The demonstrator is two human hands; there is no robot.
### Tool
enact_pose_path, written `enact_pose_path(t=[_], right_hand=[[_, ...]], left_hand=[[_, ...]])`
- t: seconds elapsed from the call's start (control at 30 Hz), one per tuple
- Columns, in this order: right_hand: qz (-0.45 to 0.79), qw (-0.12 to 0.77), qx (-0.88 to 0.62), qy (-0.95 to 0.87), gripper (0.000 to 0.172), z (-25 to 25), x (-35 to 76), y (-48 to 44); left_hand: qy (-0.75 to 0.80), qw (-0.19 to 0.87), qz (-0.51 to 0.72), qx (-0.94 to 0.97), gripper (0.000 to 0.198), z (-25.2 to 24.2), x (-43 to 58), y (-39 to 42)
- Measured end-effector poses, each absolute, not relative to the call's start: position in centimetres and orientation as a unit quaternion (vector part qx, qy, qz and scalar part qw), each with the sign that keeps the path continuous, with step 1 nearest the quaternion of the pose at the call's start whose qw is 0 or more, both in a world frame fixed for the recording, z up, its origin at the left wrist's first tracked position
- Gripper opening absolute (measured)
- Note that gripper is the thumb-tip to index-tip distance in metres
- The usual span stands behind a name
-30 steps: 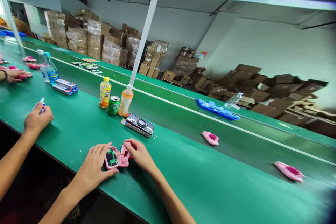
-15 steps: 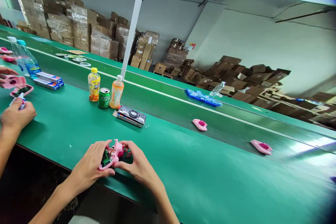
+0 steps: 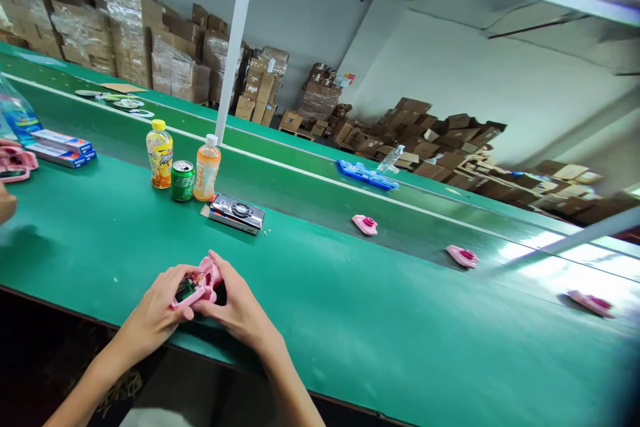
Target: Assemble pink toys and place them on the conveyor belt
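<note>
Between my two hands, just above the green table's near edge, is a pink plastic toy-camera-like housing (image 3: 207,278), split into two shells. A green circuit board (image 3: 185,289) shows inside the left shell. My left hand (image 3: 159,303) is wrapped round the half with the board. My right hand (image 3: 239,303) grips the other half, thumb at its lower edge and index finger along the top. Part of the right shell is hidden by my fingers. Thin wires seem to run between the halves.
Beyond my hands are a silver device on a box (image 3: 237,212), a green can (image 3: 183,181), a yellow-capped bottle (image 3: 160,155) and an orange bottle (image 3: 207,168). Pink housings (image 3: 365,225) lie on the belt near a blue tray (image 3: 367,175). At left, a co-worker's hand (image 3: 6,203) is near another pink housing (image 3: 17,164).
The view has swung right, bringing a third pink housing into sight on the belt. My right hand has turned its shell, and its fingers now reach further over the top.
</note>
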State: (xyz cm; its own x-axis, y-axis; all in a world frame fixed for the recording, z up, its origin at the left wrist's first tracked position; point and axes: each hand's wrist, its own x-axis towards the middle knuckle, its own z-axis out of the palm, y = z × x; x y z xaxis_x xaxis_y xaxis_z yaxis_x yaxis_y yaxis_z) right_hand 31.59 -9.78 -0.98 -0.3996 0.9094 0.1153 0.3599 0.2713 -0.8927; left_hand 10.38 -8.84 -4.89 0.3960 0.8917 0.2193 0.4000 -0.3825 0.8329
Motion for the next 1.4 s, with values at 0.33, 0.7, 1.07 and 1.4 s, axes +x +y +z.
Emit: enact_pose_path(t=[0.33,0.7,1.07,1.4], right_hand=[[0.381,0.309,-0.392,-0.778,0.068,3.4,33.5,-7.9],[0.413,0.282,-0.400,-0.768,0.071,3.6,35.0,-10.1],[0.455,0.411,-0.381,-0.692,0.071,4.7,33.9,-10.4],[0.296,0.298,-0.383,-0.823,0.066,6.9,35.6,-10.6]], left_hand=[[0.415,0.365,0.284,0.783,0.048,-2.4,10.2,-8.7],[0.447,0.532,0.319,0.645,0.069,-0.9,11.8,-9.9],[0.363,0.659,0.462,0.469,0.061,-0.4,14.1,-10.3],[0.365,0.475,0.399,0.694,0.033,-1.1,13.1,-9.9]])
